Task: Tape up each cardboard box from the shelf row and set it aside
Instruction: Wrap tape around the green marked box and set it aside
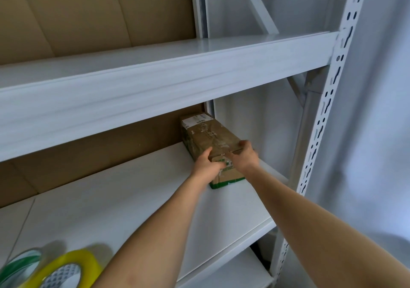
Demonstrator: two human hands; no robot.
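— Head view: where was the cardboard box [208, 139]?
— On the shelf [124, 199], grasped at its near end by the left hand [207, 165] and right hand [244, 156]; fingertips were hidden, print blurred.

Both hands on a box at the shelf's far right.
The left hand [207, 164] and right hand [244, 155] grip the near end of the taped cardboard box [208, 135] lying on the white shelf [133, 190]; two tape rolls [60, 267] stand at the near left.

A brown cardboard sheet [84, 14] is lining the rack's back; a pale curtain [381, 110] is hanging right.
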